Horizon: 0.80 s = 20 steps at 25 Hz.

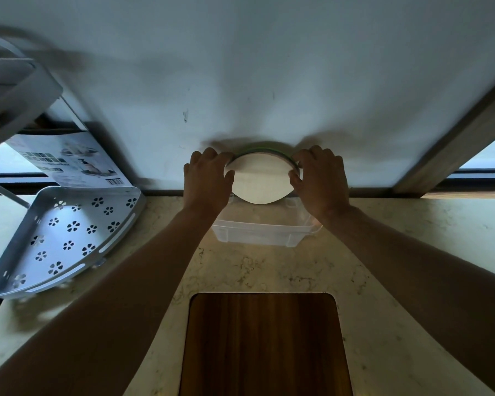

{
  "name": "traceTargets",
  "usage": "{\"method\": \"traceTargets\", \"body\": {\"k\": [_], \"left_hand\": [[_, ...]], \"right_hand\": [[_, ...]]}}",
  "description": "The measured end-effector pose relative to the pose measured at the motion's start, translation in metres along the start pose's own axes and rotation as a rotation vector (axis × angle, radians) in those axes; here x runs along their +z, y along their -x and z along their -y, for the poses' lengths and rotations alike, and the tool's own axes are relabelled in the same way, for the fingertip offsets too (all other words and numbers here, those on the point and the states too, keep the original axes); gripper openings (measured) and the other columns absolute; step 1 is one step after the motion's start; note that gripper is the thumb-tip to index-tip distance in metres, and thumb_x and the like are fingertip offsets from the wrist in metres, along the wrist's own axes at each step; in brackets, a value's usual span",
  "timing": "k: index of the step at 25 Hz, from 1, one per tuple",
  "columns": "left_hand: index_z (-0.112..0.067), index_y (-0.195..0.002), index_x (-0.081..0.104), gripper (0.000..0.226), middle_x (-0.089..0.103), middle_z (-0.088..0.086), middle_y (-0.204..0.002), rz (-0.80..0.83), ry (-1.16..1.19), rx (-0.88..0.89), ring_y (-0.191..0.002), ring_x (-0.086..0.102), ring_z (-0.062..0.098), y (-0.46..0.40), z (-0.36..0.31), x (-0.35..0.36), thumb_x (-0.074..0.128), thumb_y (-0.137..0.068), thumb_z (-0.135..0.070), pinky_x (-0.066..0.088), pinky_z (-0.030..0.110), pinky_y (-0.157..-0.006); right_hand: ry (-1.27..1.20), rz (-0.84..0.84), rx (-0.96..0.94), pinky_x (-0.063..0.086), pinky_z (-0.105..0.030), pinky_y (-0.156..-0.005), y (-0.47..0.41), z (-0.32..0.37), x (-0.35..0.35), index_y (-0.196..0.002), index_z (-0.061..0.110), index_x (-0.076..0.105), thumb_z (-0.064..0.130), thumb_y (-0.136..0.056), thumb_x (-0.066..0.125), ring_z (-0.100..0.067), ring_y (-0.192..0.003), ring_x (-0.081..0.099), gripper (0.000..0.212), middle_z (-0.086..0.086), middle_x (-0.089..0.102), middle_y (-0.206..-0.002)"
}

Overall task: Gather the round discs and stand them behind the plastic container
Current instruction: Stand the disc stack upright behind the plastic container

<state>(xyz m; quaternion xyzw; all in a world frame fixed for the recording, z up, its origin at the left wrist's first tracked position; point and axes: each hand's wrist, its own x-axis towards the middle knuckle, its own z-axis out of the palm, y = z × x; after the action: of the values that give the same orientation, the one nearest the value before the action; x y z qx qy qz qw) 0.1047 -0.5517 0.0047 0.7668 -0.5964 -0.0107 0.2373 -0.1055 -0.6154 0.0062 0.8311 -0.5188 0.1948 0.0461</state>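
Observation:
A stack of round discs (262, 178) stands on edge against the white wall, its pale face turned to me and a green rim showing along the top. My left hand (207, 178) grips the stack's left edge and my right hand (320, 180) grips its right edge. The discs sit just above and behind the far rim of a clear plastic container (265, 231), which rests on the marble counter. The discs' lower edge is seen over the container's back wall.
A white perforated corner shelf (60, 238) lies tilted at the left with its printed box (69, 160) behind it. A dark wooden board (265, 344) is set in the counter near me. A wooden window frame (452, 144) slants at the right.

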Motion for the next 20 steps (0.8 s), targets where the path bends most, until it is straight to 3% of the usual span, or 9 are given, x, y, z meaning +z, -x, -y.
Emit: {"method": "traceTargets", "body": {"k": [13,17,20], "left_hand": [[-0.02,-0.125,0.066,0.031,0.068,0.009,-0.107,-0.024,0.053,-0.007,-0.106,0.055,0.033,0.003,0.0,-0.001,0.06,-0.095,-0.024,0.046,0.045,-0.091],[-0.017,-0.12,0.067,0.029,0.063,0.011,-0.112,-0.056,0.209,-0.104,-0.109,0.056,0.032,0.004,-0.002,-0.011,0.059,-0.092,-0.021,0.045,0.043,-0.096],[-0.011,-0.127,0.06,0.036,0.056,0.018,-0.122,-0.037,0.304,-0.242,-0.114,0.056,0.032,0.008,0.003,-0.017,0.059,-0.092,-0.02,0.047,0.042,-0.099]], "right_hand": [[-0.07,-0.003,0.009,0.042,-0.038,-0.082,0.005,0.001,-0.004,-0.111,0.013,0.067,0.03,-0.095,0.053,-0.029,-0.091,0.06,0.027,-0.01,0.069,-0.098],[-0.075,0.127,0.017,0.045,-0.042,-0.086,0.0,0.003,-0.02,-0.118,0.008,0.063,0.033,-0.094,0.054,-0.034,-0.099,0.059,0.036,-0.015,0.066,-0.109],[-0.142,0.156,0.103,0.045,-0.042,-0.092,0.004,0.001,-0.032,-0.126,0.006,0.057,0.025,-0.088,0.061,-0.035,-0.107,0.055,0.042,-0.017,0.057,-0.122]]}}
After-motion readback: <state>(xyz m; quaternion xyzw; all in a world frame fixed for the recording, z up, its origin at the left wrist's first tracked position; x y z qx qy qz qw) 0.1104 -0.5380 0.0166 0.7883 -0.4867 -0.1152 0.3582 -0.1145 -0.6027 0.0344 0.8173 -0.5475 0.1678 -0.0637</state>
